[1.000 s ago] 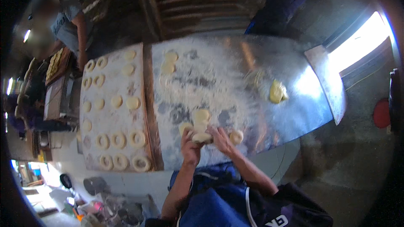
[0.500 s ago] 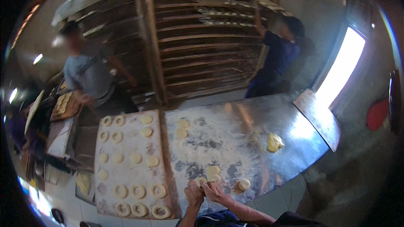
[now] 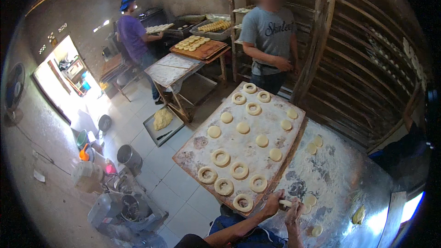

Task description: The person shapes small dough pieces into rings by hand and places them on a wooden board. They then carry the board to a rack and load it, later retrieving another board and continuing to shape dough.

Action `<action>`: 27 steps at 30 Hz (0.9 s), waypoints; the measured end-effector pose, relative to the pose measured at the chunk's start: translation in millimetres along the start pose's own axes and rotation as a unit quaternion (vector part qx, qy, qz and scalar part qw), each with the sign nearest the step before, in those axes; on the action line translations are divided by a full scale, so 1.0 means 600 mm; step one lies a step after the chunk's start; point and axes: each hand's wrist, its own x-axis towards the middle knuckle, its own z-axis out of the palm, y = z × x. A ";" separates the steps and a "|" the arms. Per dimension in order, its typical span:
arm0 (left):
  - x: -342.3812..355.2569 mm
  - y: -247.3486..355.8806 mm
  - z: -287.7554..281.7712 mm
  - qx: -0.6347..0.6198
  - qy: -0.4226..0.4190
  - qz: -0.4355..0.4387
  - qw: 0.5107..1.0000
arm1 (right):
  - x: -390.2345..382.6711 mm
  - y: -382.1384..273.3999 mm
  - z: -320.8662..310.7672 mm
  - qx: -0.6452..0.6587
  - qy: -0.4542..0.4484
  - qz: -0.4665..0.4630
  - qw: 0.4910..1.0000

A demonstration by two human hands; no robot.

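At the near edge of the floured metal table (image 3: 337, 179), my left hand (image 3: 274, 201) and my right hand (image 3: 293, 212) are closed on one pale piece of dough (image 3: 285, 203). It spans the gap between my fingers; whether it has a hole cannot be told. Beside my right hand lie two overlapping flat dough rounds (image 3: 311, 200). Another dough piece (image 3: 316, 230) rests nearer to me. Left of my hands is a floured board (image 3: 200, 143) bearing several dough rings (image 3: 239, 170) and several solid dough discs (image 3: 262, 141).
Two dough rounds (image 3: 314, 144) and a dough lump (image 3: 358, 214) lie farther along the table. Across the board stands a person in a grey shirt (image 3: 271, 32); another in purple (image 3: 132, 32) holds a tray. On the floor are a dough tray (image 3: 161, 121) and a metal pot (image 3: 129, 157).
My view has swung to the left, bringing the doorway, floor and mixing machine into sight. Both hands stay on the dough piece. The grey-shirted person now stands nearer the board.
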 end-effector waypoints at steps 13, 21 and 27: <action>-0.015 0.056 -0.072 0.269 0.087 0.206 0.937 | 0.059 -0.151 0.053 -0.107 -0.105 -0.270 0.951; -0.061 0.133 -0.190 0.462 0.185 0.284 0.820 | 0.100 -0.232 0.175 0.024 -0.325 -0.173 0.930; -0.105 0.193 -0.329 0.155 0.270 0.241 0.919 | 0.111 -0.319 0.343 0.085 -0.378 -0.160 0.908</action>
